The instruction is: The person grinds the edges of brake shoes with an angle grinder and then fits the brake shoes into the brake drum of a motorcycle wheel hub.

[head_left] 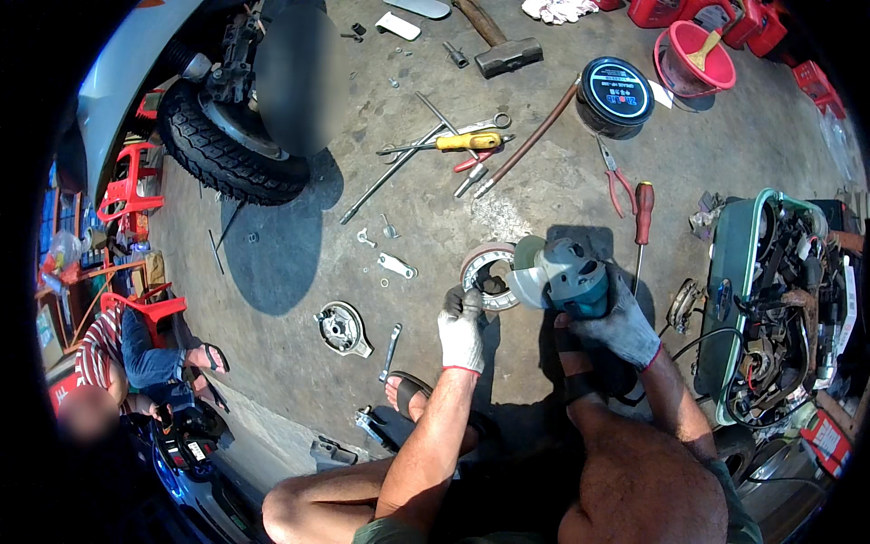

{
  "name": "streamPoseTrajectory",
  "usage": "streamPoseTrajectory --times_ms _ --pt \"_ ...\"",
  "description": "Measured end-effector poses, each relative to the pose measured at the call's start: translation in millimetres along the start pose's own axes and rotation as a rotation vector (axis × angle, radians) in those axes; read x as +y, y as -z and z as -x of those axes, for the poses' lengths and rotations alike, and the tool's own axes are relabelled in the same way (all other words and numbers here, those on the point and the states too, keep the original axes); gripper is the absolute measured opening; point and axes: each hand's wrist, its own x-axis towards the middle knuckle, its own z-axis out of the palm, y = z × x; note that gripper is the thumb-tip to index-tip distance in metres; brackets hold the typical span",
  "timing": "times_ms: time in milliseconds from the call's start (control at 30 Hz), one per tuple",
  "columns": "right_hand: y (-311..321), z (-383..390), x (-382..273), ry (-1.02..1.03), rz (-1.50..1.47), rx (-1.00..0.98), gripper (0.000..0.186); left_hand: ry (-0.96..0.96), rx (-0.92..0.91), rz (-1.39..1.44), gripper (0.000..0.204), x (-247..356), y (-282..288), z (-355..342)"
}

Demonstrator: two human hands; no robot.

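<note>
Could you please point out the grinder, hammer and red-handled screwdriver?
Grinder (580,286): head view, on its housing.
Hammer (508,57): head view, on its metal head.
Red-handled screwdriver (644,216): head view, on its handle.

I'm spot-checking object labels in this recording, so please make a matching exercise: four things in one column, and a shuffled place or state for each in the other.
Things
1. Angle grinder
2. Ring-shaped metal part
3. Brush
4. Sledgehammer

Places or states
A. In the pink bucket
B. On the floor, beyond the yellow-handled screwdriver
C. Held in the right hand
D. At the left hand

Pairs: 1-C, 2-D, 3-A, 4-B
</note>
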Motion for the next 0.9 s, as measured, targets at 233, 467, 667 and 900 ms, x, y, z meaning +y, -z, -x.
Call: streamPoseTrajectory --times_ms 233,467,667,900 --pt "-2 -3 2 0.022 -0.013 0.006 0.101 0.001 -0.007 -0.063 0.019 6 -1 2" --pt "1 -6 -10 0.046 0.079 -0.016 0.096 -0.180 -0.047 -0.305 0.016 18 2 2" --pt "1 -8 -19 0.084 0.156 0.008 0.089 -0.326 -0.043 -0.545 0.018 25 5 -7" --pt "4 -10 -33 0.092 0.233 -0.020 0.103 -0.395 -0.017 -0.853 0.018 53 -6 3"
